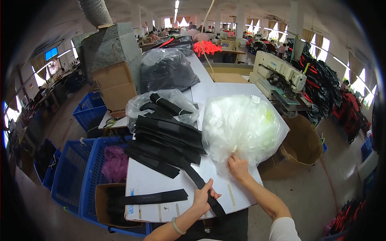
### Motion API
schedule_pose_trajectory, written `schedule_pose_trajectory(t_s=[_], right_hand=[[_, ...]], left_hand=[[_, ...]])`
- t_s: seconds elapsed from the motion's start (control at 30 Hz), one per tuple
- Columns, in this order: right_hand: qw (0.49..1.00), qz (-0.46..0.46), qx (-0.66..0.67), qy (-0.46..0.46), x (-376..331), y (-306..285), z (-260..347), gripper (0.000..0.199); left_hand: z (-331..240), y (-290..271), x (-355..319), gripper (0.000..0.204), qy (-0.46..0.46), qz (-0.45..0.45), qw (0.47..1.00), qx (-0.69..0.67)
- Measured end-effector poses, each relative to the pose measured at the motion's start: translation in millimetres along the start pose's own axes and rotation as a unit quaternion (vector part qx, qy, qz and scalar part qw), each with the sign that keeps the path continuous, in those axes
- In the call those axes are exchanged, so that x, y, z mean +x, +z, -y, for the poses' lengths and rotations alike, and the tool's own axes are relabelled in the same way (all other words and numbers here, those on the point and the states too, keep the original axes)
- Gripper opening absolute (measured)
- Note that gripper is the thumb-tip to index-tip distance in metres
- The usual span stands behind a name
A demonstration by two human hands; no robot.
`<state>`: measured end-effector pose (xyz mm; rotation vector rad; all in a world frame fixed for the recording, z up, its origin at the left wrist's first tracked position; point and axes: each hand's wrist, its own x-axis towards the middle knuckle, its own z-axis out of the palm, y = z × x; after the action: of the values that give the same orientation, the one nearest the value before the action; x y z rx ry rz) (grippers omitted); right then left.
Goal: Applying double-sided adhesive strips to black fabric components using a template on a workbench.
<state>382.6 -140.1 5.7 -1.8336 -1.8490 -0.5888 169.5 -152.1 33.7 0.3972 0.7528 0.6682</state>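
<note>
My left hand [202,197] is closed around a long black fabric strip [194,176], which slants from the pile down over the table's near edge. Its other end meets a heap of flat black strips [165,134] at the table's left side. My right hand [239,167] grips the gathered neck of a bulging clear plastic bag [243,124]. White and pale green contents show through the bag, but their kind is unclear. One more black strip [159,198] lies apart near the front edge, to the left of my left hand.
Behind the heap, an opened clear bag [134,105] holds tied black rolls. A filled bag [167,72] stands farther back on the white table [219,197]. Blue crates [89,168] and a small cardboard box [102,203] sit left; a large carton [303,140] and sewing machine [277,68] right.
</note>
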Motion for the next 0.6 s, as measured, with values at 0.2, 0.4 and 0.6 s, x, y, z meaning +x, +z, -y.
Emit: schedule_pose_trajectory(t_s=[0.2,0.4,0.6], right_hand=[[0.991,0.012,0.003,0.134,-5.4,16.8,-0.5,0.020],[0.981,0.017,-0.001,0.193,-0.5,8.9,15.6,0.022],[0.982,0.031,-0.014,0.185,-8.1,14.8,21.1,0.022]], left_hand=[[-2.2,2.3,-0.6,0.036,0.005,-0.001,1.000,0.003],[-1.9,-2.2,0.9,0.035,0.007,0.000,1.000,0.004],[1.7,-1.5,0.8,0.034,0.014,0.007,1.000,-0.002]])
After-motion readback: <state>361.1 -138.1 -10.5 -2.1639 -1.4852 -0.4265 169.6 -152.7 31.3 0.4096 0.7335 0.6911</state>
